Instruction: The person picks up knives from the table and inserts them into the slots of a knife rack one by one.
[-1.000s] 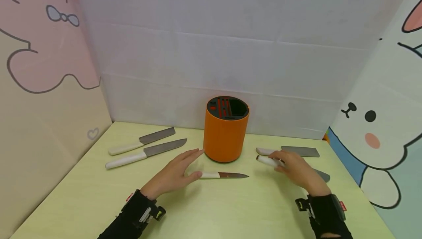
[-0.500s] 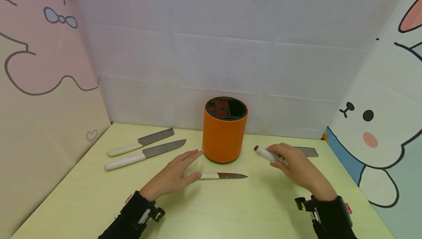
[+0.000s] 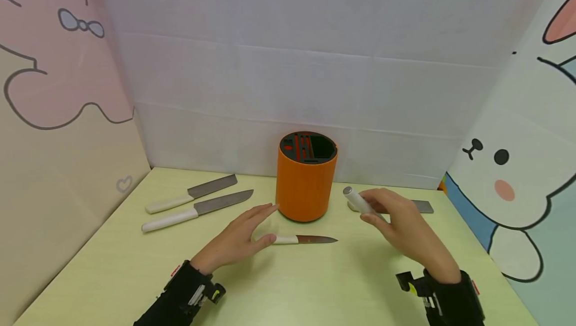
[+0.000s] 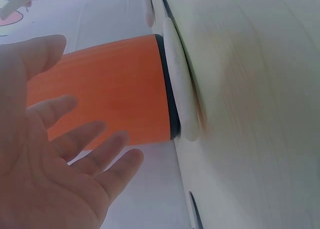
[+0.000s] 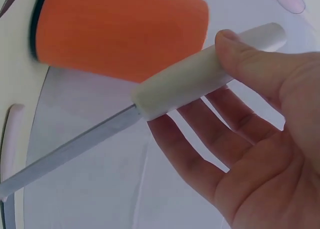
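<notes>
2 knives (image 3: 224, 202) left of orange holder (image 3: 306, 183)

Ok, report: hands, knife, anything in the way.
Right hand grips knife. Left hand holds nothing, near holder. Small knife lies in front of holder, possibly in the way.

Head view forward-down, wrist views close, tilted sideways — orange holder (image 3: 306, 186) in all
</notes>
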Demonstrator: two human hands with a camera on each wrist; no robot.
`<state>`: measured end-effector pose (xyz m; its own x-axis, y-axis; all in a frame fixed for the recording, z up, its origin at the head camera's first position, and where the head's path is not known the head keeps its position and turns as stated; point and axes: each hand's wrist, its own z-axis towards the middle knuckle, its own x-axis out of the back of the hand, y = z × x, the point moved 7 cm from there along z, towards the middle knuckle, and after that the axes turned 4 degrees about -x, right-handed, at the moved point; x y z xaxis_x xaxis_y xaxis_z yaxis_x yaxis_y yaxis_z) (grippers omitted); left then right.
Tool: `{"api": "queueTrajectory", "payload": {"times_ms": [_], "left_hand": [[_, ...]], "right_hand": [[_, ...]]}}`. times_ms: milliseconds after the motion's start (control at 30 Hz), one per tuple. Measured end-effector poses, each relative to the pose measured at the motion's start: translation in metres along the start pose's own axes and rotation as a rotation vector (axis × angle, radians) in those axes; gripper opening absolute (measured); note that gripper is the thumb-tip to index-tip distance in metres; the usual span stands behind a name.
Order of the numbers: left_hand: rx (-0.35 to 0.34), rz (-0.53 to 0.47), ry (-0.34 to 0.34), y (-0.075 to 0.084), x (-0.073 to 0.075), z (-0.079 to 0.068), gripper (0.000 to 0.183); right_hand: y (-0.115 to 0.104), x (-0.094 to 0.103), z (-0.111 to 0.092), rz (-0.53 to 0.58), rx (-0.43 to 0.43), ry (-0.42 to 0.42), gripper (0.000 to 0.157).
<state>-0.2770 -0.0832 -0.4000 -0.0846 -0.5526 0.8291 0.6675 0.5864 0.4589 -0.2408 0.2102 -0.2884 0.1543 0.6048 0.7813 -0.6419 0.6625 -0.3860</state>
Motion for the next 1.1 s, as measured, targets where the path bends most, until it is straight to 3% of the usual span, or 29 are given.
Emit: {"api": "queueTrajectory", "payload": {"times_ms": [733,1100], "left_hand": [[0.020,-0.013,0.014,0.001,0.004,0.002,0.064],[0.016,-0.030,0.019,0.001,0.006,0.001,0.065]], "right_hand": [[-0.041,-0.011,0.028,0.236,-0.100,0.113,0.035],[-0.088,0.001,0.034,0.328,-0.141,0.162,0.032]]}}
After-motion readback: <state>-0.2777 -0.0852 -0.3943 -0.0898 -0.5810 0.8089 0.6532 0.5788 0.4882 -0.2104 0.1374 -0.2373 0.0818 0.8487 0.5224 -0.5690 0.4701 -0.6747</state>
